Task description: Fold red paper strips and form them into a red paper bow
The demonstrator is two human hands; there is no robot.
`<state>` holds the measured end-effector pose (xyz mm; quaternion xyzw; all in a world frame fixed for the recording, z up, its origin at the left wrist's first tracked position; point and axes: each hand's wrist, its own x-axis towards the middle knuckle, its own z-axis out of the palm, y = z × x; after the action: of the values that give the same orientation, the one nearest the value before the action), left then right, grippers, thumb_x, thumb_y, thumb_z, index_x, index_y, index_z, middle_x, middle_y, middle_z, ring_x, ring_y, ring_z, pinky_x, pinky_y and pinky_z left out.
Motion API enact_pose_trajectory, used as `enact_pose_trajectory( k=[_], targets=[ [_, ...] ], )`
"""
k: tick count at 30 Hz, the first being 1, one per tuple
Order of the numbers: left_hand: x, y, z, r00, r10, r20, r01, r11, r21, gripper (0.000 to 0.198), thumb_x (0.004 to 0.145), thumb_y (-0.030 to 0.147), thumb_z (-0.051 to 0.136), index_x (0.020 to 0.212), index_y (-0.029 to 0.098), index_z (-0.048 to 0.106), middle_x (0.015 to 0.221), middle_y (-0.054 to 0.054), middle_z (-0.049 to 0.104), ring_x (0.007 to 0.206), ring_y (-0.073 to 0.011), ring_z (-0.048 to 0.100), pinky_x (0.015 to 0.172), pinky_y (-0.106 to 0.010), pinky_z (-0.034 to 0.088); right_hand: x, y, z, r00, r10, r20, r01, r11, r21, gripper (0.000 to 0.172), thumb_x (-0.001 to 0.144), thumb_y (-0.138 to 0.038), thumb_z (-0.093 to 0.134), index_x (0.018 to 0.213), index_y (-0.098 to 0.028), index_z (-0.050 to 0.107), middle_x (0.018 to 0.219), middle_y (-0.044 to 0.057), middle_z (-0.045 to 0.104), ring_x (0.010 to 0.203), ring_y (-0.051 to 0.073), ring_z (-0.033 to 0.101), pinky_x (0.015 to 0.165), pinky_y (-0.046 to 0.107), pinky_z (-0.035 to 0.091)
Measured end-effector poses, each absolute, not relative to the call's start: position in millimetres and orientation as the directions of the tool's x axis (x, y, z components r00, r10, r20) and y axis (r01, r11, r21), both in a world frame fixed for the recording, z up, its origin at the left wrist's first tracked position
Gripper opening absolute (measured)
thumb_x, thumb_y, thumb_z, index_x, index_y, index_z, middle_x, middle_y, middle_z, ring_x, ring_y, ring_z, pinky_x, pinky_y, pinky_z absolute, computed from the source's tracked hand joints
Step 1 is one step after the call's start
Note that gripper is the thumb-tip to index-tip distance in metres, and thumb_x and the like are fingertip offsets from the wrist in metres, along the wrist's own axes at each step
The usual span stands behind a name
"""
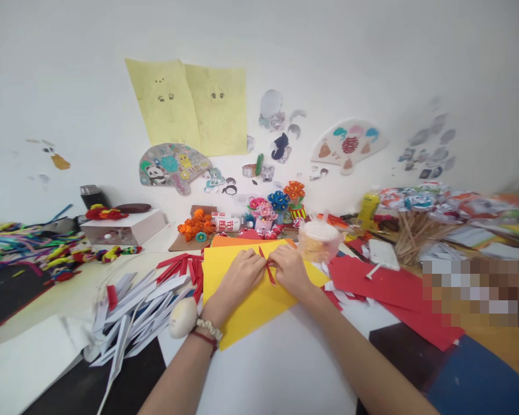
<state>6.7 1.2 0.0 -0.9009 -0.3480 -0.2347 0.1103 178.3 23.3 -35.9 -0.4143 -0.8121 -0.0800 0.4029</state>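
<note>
A narrow folded strip of red paper (270, 275) is pinched between my two hands, its ends sticking out above and below the fingertips. My left hand (246, 270) has its fingers closed on the strip from the left side. From the right, my right hand (289, 266) closes on the same strip, fingertips touching or nearly touching those of the left. Beneath both hands lies a sheet of yellow paper (237, 323), with an orange sheet (229, 241) behind it. My left wrist wears a scrunchie and a round whitish pad.
Left of the yellow sheet are piled folded white paper strips (145, 305) and red strips (184, 268). Red sheets (384, 282) lie on the right beside a white device (384, 253). A lidded plastic cup (319, 239) and pipe-cleaner flowers (263, 210) stand near the wall.
</note>
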Motion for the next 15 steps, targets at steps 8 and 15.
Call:
enact_pose_trajectory(
  k=[8, 15],
  targets=[
    [3.1, 7.6, -2.7, 0.62, 0.621, 0.48, 0.716, -0.698, -0.021, 0.022, 0.095, 0.029, 0.043, 0.083, 0.018, 0.058, 0.078, -0.004, 0.059, 0.076, -0.0187, 0.048, 0.069, -0.032, 0.036, 175.9, 17.9, -32.0, -0.339, 0.618, 0.709, 0.717, 0.658, -0.231, 0.019, 0.083, -0.007, 0.05, 0.077, -0.018, 0.063, 0.077, 0.006, 0.064, 0.078, 0.02, 0.053, 0.07, 0.031, 0.037],
    [2.5, 8.9, -4.5, 0.648, 0.614, 0.45, 0.7, -0.713, -0.034, 0.023, 0.095, 0.02, 0.042, 0.08, 0.018, 0.059, 0.076, -0.005, 0.059, 0.073, -0.0187, 0.048, 0.07, -0.033, 0.036, 173.8, 20.0, -35.4, -0.346, 0.657, 0.67, 0.718, 0.645, -0.261, 0.016, 0.081, -0.009, 0.053, 0.072, -0.018, 0.063, 0.075, 0.006, 0.064, 0.078, 0.02, 0.053, 0.071, 0.032, 0.038]
  ],
)
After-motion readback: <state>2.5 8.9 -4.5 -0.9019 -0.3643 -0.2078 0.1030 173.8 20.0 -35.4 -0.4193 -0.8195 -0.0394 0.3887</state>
